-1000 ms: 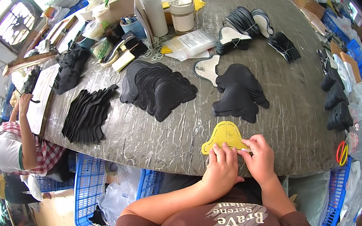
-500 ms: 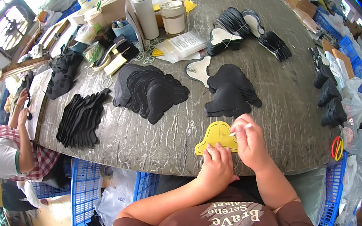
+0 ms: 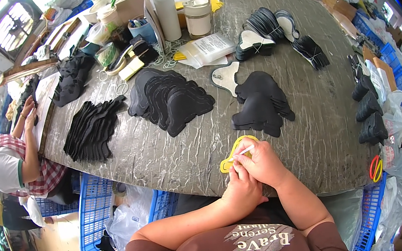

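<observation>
A yellow slotted template [image 3: 227, 164] with a curved outline lies at the front of the table, its right part covered by my hands. My left hand [image 3: 241, 185] rests its outstretched fingers on the template's near edge, the thumb apart. My right hand [image 3: 265, 163] is closed round a slim white pen [image 3: 247, 150], its tip over the left part of the template. Just beyond lies a fanned stack of black shaped pieces [image 3: 261, 105], touching a pale-faced piece [image 3: 226, 78].
More black stacks [image 3: 171, 101] and ribbed black pieces [image 3: 92, 129] lie leftward. Tied bundles [image 3: 263, 26], a white tumbler [image 3: 166, 13] and a lidded cup [image 3: 198, 18] stand farther back. Red-yellow scissors [image 3: 376, 168] are at the right edge. A co-worker [image 3: 17, 160] works at left.
My right hand has moved left across the template with the pen, now close against my left hand's fingers. The left hand stays at the template's near edge.
</observation>
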### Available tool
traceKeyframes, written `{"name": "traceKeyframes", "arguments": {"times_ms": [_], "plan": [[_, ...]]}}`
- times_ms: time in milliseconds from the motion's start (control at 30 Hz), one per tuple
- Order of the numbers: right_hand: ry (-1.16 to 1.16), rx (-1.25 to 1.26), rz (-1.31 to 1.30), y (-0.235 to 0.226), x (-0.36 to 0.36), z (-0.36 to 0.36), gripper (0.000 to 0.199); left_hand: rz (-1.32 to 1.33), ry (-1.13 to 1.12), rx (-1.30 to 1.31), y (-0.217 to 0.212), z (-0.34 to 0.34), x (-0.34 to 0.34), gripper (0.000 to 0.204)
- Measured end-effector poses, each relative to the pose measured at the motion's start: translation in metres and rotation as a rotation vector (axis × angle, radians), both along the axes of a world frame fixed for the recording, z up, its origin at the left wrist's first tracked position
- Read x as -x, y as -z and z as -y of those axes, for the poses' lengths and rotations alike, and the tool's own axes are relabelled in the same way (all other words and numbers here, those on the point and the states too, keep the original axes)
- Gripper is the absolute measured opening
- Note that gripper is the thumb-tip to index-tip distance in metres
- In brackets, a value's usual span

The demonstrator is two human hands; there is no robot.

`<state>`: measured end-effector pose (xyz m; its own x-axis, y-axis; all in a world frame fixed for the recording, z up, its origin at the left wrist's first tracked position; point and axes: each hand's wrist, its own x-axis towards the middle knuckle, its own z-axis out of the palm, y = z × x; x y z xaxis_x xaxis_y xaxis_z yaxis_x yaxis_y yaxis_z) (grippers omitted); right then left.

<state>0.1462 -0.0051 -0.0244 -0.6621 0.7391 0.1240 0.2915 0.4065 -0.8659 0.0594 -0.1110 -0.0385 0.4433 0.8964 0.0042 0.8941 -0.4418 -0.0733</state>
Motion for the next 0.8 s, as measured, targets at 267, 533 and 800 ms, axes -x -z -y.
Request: {"name": "traceKeyframes", "arguments": {"times_ms": [267,533,800], "plan": [[0.116,0.041,-0.069,0.002,-0.002,-0.007,0.009,0.023,-0.028,-0.043,0.0,0.001,-0.001,0.087],[0.122,0.008,-0.047,0.003,-0.002,-0.012,0.007,0.009,-0.032,-0.061,-0.002,0.001,0.001,0.089],[0.192,-0.08,-0.109,0.008,-0.003,-0.02,0.009,0.013,-0.04,-0.066,-0.003,0.0,-0.001,0.089]]}}
